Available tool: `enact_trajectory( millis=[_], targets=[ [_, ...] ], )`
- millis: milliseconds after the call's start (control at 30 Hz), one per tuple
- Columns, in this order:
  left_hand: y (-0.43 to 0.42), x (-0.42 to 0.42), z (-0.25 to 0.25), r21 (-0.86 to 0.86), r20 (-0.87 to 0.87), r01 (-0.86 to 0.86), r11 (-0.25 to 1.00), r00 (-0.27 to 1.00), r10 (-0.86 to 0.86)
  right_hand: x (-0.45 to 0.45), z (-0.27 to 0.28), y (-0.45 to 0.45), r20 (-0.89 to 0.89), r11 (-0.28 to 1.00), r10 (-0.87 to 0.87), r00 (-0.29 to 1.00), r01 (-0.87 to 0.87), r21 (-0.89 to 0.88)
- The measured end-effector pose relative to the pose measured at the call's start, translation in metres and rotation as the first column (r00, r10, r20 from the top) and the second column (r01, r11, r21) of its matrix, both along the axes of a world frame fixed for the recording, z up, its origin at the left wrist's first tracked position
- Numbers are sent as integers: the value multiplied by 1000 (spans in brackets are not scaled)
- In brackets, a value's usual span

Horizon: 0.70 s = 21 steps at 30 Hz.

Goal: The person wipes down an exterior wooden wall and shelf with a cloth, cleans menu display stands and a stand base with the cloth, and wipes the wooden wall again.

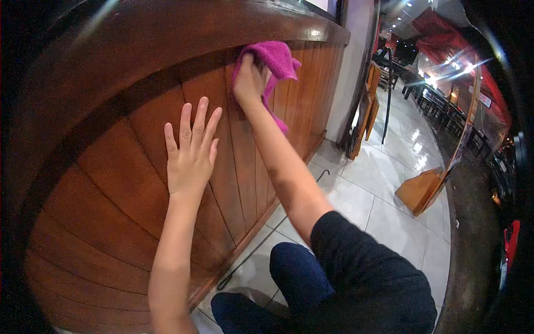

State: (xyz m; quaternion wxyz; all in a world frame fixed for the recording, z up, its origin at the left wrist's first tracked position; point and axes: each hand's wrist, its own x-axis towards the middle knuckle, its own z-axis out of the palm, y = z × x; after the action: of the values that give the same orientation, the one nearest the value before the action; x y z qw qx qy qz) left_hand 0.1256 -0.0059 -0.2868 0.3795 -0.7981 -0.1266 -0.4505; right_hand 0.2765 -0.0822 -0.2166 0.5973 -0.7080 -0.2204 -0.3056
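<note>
My right hand (251, 82) is closed on a bright pink cloth (276, 59), pressing it to the upper part of a curved wooden panel (139, 183), just under its thick dark ledge (222, 33). Part of the cloth hangs down behind my wrist. My left hand (192, 145) lies flat against the vertical planks, lower and to the left, with its fingers spread and nothing in it.
Below is a tiled floor (356, 195), with a thin dark rod (250, 253) along the panel's base. At right stand a wooden board (364, 111) and a wooden-based stand (421, 189). Tables and stools (439, 108) are farther back.
</note>
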Motion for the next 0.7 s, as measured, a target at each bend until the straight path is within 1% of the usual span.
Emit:
enact_trajectory(
  millis=[33, 67, 100, 133, 167, 200, 233, 267, 300, 333, 367, 400, 433, 500, 533, 567, 600, 633, 667, 700],
  targets=[
    [-1, 1, -1, 1, -5, 7, 1000, 1000, -7, 10, -26, 4, 121, 993, -115, 986, 113, 20],
    [0, 0, -1, 3, -6, 9, 1000, 1000, -9, 31, -72, 6, 312, 962, -223, 924, 259, -80],
    [1, 1, 0, 6, -1, 12, 1000, 1000, -12, 66, -135, 9, 503, 898, -297, 811, 417, -141],
    [1, 0, 1, -16, -11, 28, 999, 1000, -28, 60, -185, 12, 311, 975, -220, 925, 221, 34],
    [1, 1, 2, -10, -3, 24, 1000, 1000, -24, 55, -234, 15, 159, 954, -108, 981, 57, 294],
    [0, 1, 2, -7, 4, 19, 1000, 1000, -19, 39, -280, 17, 70, 937, -177, 982, 147, 318],
    [0, 0, 1, -7, 1, 9, 1000, 1000, -9, 21, -328, 22, -136, 921, -155, 979, 193, 338],
    [0, 0, 0, -9, 1, 14, 1000, 1000, -14, 4, -356, 27, -350, 916, -68, 934, 197, 348],
    [0, 1, 0, -8, 1, 12, 1000, 1000, -12, -15, -364, 29, -501, 915, 34, 865, 176, 364],
    [2, 0, 1, 0, -8, 7, 1000, 1000, -7, -21, -366, 33, -573, 912, 125, 810, 134, 389],
    [4, -1, 1, -3, -3, 9, 1000, 1000, -9, -13, -363, 40, -575, 908, 183, 797, 87, 409],
    [3, -2, 3, -8, -8, 17, 1000, 1000, -17, -3, -337, 42, -557, 904, 221, 800, 46, 425],
    [2, -2, 3, -16, -11, 25, 1000, 1000, -25, 9, -304, 45, -514, 902, 232, 825, 15, 432],
    [2, -3, 1, -5, -6, 16, 1000, 1000, -16, 35, -213, 45, -396, 901, 227, 890, -37, 433],
    [1, -2, 1, -14, -4, 15, 1000, 1000, -15, 48, -166, 41, -319, 912, 205, 925, -63, 404],
    [0, 1, 2, -23, 1, 8, 1000, 1000, -8, 53, -121, 33, -245, 932, 179, 953, -84, 352],
    [-4, 2, 4, -33, 5, -12, 999, 1000, 12, 10, -52, -5, -210, 965, 183, 960, -134, 228],
    [-4, 3, 5, -36, 16, -39, 999, 999, 39, 40, -37, 0, -10, 978, 165, 986, -162, 132],
    [-6, 4, 4, -37, 16, -64, 997, 998, 64, 55, -20, -2, 87, 983, 151, 985, -159, 94],
    [-7, 6, 2, -37, 16, -87, 995, 996, 88, 66, -8, -11, 133, 983, -53, 990, 75, -167]
  ],
)
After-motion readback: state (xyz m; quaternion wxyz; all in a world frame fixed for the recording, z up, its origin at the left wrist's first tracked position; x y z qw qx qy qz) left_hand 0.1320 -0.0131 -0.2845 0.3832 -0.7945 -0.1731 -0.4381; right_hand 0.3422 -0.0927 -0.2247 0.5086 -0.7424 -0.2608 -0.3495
